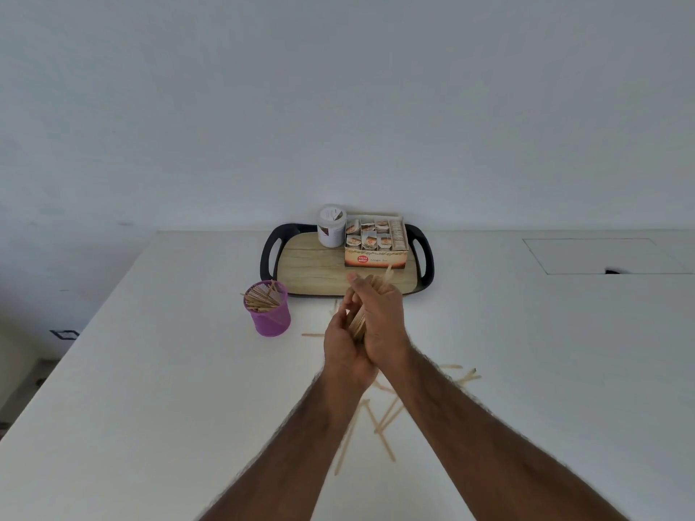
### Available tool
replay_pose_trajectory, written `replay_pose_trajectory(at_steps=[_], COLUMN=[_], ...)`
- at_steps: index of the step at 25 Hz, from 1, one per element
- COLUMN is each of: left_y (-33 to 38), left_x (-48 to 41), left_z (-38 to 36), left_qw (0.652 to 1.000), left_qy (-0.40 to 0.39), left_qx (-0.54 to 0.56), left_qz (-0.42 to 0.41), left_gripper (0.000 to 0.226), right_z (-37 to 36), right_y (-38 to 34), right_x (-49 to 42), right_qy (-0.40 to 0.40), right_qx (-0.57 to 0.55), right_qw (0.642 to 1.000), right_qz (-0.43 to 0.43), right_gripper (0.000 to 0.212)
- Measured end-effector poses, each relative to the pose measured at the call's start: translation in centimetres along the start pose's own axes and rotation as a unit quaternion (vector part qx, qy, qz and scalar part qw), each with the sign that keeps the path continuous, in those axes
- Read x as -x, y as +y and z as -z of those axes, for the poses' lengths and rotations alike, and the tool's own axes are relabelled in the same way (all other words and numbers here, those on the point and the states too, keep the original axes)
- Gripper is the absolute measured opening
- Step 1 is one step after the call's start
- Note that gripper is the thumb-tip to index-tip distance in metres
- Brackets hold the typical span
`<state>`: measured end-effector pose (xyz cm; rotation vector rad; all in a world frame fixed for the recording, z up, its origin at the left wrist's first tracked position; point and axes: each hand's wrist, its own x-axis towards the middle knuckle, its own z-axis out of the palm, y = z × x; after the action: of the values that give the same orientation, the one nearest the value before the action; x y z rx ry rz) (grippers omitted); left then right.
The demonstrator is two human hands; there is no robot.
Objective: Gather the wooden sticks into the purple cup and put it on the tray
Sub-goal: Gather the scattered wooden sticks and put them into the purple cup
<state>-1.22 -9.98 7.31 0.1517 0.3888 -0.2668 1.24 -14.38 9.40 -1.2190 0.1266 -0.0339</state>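
Both hands, left hand [344, 344] and right hand [381, 321], clasp wooden sticks [359, 321].

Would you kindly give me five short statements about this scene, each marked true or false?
1. The purple cup stands on the tray. False: it stands on the table, in front of the tray's left end.
2. The left hand and right hand grip a bundle of sticks between them. True.
3. The purple cup is empty. False: it already holds sticks.
4. Loose sticks lie on the table under the forearms. True.
5. The tray carries a white jar and a box. True.
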Motion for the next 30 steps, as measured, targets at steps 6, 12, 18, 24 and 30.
replay_pose_trajectory(at_steps=[6, 12, 18, 24, 30], left_y=[1.4, 1.9, 3.0, 2.5, 2.5], left_x=[-0.6, -0.5, 0.2, 0.5, 1.1], left_z=[-0.1, -0.1, 0.3, 0.7, 1.7], left_qw=[0.989, 0.886, 0.793, 0.65, 0.492], left_qy=[0.03, 0.146, 0.189, 0.159, 0.114], left_qx=[-0.145, -0.44, -0.571, -0.693, -0.781], left_qz=[-0.006, -0.008, -0.092, -0.269, -0.367], left_gripper=[0.037, 0.032, 0.04, 0.052, 0.052], right_z=[0.6, 2.2, 4.3, 4.3, 5.2], right_y=[0.5, 0.4, -0.7, -1.0, -1.2], right_x=[0.4, 0.6, 1.2, 1.0, 0.8], right_qy=[0.025, 0.057, 0.038, 0.047, 0.026], right_qx=[0.204, 0.123, 0.066, 0.248, 0.266], right_qw=[0.974, 0.99, 0.997, 0.965, 0.914], right_qz=[0.095, 0.026, 0.002, -0.073, -0.306], right_gripper=[0.03, 0.029, 0.025, 0.032, 0.036])
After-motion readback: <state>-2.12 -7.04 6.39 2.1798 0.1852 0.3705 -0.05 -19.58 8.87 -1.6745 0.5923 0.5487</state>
